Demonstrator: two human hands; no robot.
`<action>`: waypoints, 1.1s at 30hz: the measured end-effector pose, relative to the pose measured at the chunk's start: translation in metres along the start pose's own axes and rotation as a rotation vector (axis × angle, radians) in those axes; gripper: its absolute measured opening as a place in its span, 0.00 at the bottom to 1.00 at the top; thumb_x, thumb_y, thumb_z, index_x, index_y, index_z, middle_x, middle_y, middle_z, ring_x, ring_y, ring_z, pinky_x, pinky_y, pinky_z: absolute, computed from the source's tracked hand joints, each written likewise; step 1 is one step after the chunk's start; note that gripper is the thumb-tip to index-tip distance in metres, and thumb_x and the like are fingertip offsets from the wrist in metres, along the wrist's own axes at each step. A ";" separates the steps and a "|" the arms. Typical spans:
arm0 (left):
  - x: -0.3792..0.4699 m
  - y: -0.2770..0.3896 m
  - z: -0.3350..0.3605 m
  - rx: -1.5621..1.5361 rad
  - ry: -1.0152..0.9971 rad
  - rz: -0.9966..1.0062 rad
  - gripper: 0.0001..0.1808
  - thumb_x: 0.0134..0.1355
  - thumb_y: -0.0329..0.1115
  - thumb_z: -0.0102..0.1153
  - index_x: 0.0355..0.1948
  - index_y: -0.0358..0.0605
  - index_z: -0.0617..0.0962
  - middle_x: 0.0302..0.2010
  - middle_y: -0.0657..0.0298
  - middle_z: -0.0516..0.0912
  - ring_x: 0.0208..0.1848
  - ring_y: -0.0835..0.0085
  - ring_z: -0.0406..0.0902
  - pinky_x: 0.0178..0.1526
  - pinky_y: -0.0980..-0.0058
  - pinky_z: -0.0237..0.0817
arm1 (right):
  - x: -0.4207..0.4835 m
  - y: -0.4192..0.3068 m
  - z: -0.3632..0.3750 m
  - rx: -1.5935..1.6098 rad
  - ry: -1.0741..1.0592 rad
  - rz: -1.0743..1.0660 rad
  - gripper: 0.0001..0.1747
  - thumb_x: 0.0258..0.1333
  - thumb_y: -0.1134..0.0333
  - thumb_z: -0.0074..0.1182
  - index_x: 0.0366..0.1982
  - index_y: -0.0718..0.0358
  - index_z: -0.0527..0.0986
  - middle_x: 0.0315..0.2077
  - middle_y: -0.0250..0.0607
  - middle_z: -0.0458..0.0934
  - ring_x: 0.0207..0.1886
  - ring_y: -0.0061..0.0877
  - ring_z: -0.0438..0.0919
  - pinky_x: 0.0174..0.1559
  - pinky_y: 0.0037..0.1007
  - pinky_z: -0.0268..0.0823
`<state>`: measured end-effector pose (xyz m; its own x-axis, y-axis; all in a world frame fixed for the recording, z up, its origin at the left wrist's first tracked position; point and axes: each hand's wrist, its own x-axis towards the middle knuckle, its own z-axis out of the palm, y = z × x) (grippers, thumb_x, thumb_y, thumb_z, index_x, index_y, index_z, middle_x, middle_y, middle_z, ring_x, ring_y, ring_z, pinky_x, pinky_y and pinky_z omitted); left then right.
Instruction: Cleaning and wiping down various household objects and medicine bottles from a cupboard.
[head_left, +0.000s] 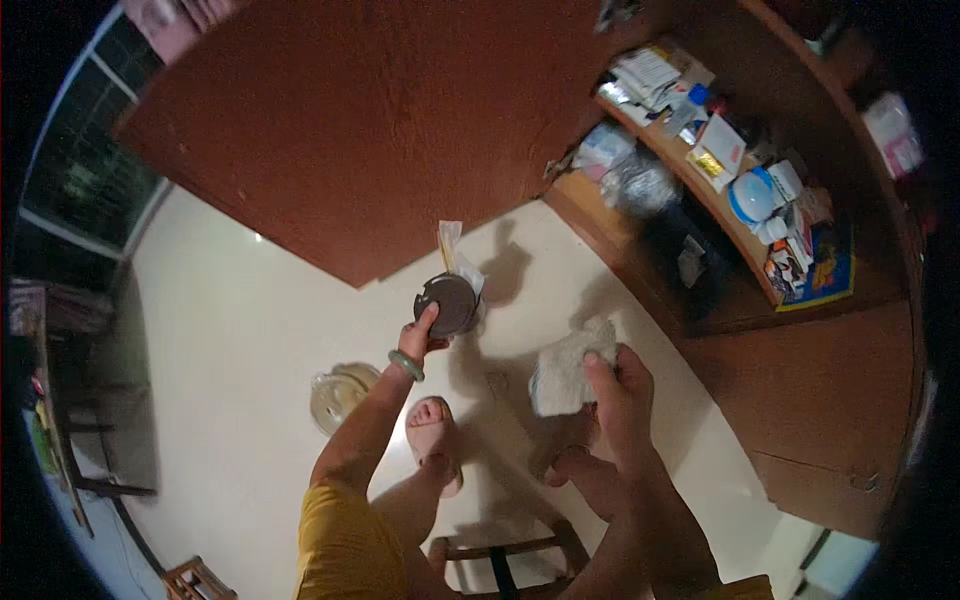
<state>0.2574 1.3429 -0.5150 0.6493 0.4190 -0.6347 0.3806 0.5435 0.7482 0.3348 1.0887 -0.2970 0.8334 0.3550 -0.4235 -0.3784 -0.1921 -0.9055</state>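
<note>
My left hand (421, 336), with a green bangle (406, 365) on its wrist, grips a dark round lid-topped container (451, 306); its thumb lies on the top. A clear plastic wrapper (450, 241) with something yellowish in it shows just beyond the container; whether it is attached cannot be told. On the right, my right hand (624, 394) pinches a pale, fluffy cloth (564, 375) between thumb and fingers. The cloth hangs apart from the container. Below and left of the container, a yellowish translucent basin (337, 401) rests on the floor, partly hidden by my left forearm.
A reddish-brown wooden door (360, 135) juts over the pale tiled floor (240, 360). At right stands an opened wooden cabinet (817, 397), its shelf crowded with boxes, bottles and papers. My sandalled foot (431, 435) is below; a wooden stool (510, 551) is beneath me.
</note>
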 end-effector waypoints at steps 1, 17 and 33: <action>-0.024 0.021 0.005 -0.055 -0.059 0.061 0.34 0.49 0.60 0.52 0.36 0.33 0.74 0.27 0.56 0.79 0.28 0.70 0.76 0.30 0.73 0.70 | 0.005 0.006 -0.003 -0.066 0.084 -0.223 0.11 0.54 0.64 0.47 0.33 0.65 0.70 0.27 0.35 0.73 0.30 0.16 0.70 0.33 0.20 0.64; -0.256 0.111 0.115 0.019 0.056 0.426 0.30 0.58 0.51 0.46 0.43 0.27 0.69 0.33 0.52 0.77 0.29 0.66 0.77 0.32 0.71 0.69 | -0.025 -0.038 0.014 0.374 -0.043 -0.519 0.13 0.48 0.72 0.46 0.37 0.69 0.69 0.37 0.46 0.71 0.40 0.31 0.71 0.43 0.28 0.62; -0.249 0.113 0.146 -0.183 -0.239 0.405 0.29 0.59 0.58 0.36 0.46 0.42 0.65 0.30 0.58 0.75 0.21 0.72 0.71 0.17 0.77 0.59 | 0.001 -0.031 0.019 1.220 -0.780 0.355 0.22 0.56 0.56 0.35 0.43 0.65 0.68 0.33 0.46 0.76 0.31 0.35 0.77 0.22 0.37 0.72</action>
<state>0.2345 1.1939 -0.2445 0.8617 0.4560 -0.2225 -0.0410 0.4996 0.8653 0.3395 1.1120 -0.2696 0.3565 0.9185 -0.1711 -0.9342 0.3531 -0.0510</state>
